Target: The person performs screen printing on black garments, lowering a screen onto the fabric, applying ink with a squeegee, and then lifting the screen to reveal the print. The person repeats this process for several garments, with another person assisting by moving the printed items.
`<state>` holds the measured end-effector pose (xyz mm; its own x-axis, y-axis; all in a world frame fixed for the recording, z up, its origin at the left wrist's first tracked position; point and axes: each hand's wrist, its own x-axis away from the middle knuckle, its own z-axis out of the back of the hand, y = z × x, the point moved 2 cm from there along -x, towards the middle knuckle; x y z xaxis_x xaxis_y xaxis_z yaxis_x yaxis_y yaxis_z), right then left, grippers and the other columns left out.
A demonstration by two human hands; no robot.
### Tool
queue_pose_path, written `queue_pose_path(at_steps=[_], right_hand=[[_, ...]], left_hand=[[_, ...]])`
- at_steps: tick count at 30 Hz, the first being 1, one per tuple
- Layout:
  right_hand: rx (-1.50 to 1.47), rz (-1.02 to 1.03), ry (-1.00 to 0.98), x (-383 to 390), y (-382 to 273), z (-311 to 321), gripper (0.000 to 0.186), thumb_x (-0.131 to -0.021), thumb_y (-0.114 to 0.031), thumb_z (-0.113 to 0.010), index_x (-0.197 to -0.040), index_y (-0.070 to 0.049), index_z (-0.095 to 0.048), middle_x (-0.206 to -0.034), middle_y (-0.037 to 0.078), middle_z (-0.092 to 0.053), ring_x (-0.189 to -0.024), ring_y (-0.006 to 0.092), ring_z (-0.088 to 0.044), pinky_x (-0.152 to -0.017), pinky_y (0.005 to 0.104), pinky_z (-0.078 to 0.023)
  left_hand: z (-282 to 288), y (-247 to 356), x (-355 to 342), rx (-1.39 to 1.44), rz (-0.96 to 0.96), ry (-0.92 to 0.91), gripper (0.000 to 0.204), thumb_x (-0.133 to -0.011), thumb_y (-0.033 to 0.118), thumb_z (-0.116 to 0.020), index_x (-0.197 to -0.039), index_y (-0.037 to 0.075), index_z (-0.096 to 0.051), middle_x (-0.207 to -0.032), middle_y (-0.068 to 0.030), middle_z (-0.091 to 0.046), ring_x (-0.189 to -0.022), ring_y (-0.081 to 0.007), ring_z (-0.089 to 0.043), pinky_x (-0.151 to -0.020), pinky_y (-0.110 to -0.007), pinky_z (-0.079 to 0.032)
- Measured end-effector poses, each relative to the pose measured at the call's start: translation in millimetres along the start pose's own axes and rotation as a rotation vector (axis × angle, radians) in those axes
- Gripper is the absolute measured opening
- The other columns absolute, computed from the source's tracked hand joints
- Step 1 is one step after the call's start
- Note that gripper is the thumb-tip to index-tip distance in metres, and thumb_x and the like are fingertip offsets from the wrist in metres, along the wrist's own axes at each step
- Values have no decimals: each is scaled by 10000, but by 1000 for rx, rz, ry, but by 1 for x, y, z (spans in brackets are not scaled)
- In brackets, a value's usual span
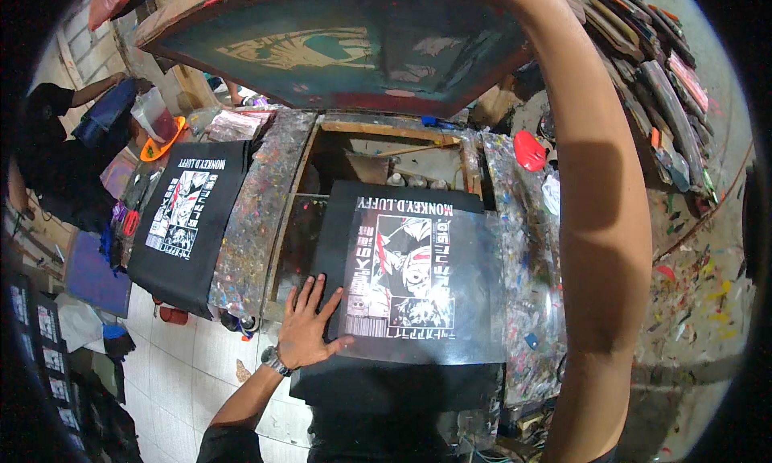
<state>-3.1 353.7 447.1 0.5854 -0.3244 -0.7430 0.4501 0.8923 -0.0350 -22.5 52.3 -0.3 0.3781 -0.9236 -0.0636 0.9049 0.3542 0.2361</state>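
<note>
A black printed fabric panel point(330, 222) lies on the work table, bearing a white and red comic-style print. A clear glossy sheet point(482, 334) covers the print. On their left edge my left hand point(308, 326) rests flat with fingers spread, holding nothing; a watch point(275, 361) is on its wrist. My right arm point(599, 181) stretches up along the right side to the raised screen-printing frame point(338, 49); the right hand itself lies beyond the top edge. The frame tilts above the table's far end, with a pale stencil shape on its dark mesh.
Left, a stack of black printed panels point(173, 230) lies beside an orange tray point(163, 139) with a tub. Behind it a person point(64, 157) in black handles dark cloth. A red round object point(530, 151) sits right; stacked wooden-handled squeegees point(655, 77) lean at far right.
</note>
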Motion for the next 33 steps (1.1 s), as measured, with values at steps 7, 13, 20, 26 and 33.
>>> queue_pose_path(at_steps=[7,13,20,26,33], right_hand=[[-82,0,7,8,0,4,695,-903,-601,-613,-1000,72,-755,-1080,340,-703,-1074,486,-684,-960,518,-538],[-31,-51,41,5,3,3,682,-914,-592,-601,-1013,64,-757,-1080,334,-708,-1071,481,-690,-961,514,-543],[-13,-39,41,19,-4,-2,722,-940,-641,-556,-893,49,-761,-930,317,-724,-938,478,-723,-849,515,-583],[18,139,148,123,-26,-13,587,-901,-601,-651,-924,-23,-749,-854,189,-733,-832,351,-737,-715,459,-602],[-50,162,-365,310,-61,-65,443,-918,-505,-684,-1005,-71,-704,-887,146,-743,-882,317,-730,-869,496,-494]], left_hand=[[0,-2,2,-44,-24,2,966,-876,753,-574,-1601,143,-388,-1676,-269,-228,-1560,-433,-198,-1223,-640,-133],[1,2,4,28,-27,40,884,-906,677,-594,-1590,148,-410,-1666,-272,-250,-1559,-444,-184,-1215,-653,-135],[-27,129,-35,429,-111,13,636,-991,242,-606,-1568,66,-405,-1653,-329,-204,-1525,-541,-160,-1232,-635,-155],[181,100,-69,-62,12,960,643,-822,170,-788,-1428,100,-584,-1569,-213,-404,-1441,-465,-352,-1199,-636,-218],[121,5,12,-272,-78,396,412,-687,127,-818,-1048,112,-621,-1018,-90,-595,-1069,-311,-597,-899,-510,-443]])
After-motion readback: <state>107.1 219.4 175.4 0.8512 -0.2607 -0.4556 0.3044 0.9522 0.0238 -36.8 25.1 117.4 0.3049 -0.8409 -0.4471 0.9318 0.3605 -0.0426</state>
